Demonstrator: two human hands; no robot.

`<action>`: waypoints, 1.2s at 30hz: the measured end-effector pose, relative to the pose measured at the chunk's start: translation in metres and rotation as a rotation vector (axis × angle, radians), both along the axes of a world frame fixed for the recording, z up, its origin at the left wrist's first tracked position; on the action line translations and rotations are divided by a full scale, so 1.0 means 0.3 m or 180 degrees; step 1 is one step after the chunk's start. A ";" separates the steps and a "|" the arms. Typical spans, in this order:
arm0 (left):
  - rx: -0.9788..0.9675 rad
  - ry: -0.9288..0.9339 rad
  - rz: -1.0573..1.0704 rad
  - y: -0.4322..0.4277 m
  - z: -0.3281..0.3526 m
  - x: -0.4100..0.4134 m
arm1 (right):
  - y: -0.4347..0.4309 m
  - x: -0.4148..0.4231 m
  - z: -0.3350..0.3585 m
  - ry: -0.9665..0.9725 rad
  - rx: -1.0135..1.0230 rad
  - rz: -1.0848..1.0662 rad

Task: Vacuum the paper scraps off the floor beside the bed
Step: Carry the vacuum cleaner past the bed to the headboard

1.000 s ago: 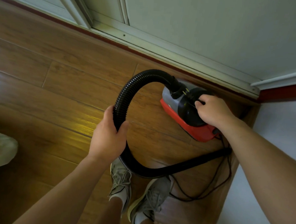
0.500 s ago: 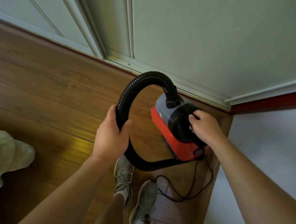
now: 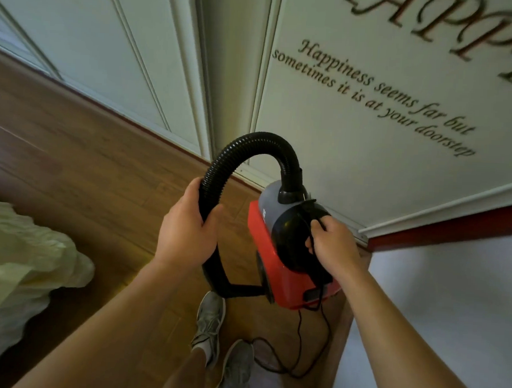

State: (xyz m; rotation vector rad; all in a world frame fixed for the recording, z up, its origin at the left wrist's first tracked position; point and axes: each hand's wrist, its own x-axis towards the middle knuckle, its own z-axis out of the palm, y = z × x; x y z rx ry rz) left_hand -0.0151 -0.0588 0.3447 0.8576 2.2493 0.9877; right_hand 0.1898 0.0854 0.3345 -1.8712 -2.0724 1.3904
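Observation:
A small red, grey and black canister vacuum [image 3: 278, 254] hangs above the wooden floor [image 3: 86, 179]. My right hand [image 3: 332, 245] grips its black top handle. A ribbed black hose [image 3: 245, 145] arches up from the vacuum's top and loops down on the left. My left hand [image 3: 187, 228] is wrapped round that hose. The hose's lower end curves under toward the vacuum body. The black power cord [image 3: 296, 359] trails down to the floor by my shoes. No paper scraps show.
Pale bedding [image 3: 16, 264] bulges in at the left edge. A white door and a wall with lettering [image 3: 373, 90] stand close ahead. A white cabinet or wall face [image 3: 450, 308] fills the right. My two grey shoes [image 3: 212, 322] stand on the floor between them.
The vacuum has risen off the floor in my right hand and come nearer. My view has tilted up, showing more wall and more bedding. My left hand keeps its hold on the hose.

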 end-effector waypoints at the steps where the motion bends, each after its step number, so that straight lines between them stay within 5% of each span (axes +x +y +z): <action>1: 0.0039 0.0044 0.0030 -0.019 0.053 -0.004 | -0.018 -0.007 0.050 0.0033 0.0052 0.0015; 18: 0.0960 0.0685 0.0854 -0.391 0.875 -0.114 | -0.304 -0.252 0.876 0.0731 0.0823 0.0593; 36: 0.1066 0.1099 0.1095 -0.802 1.286 -0.534 | -0.661 -0.802 1.310 0.1262 0.1055 0.1123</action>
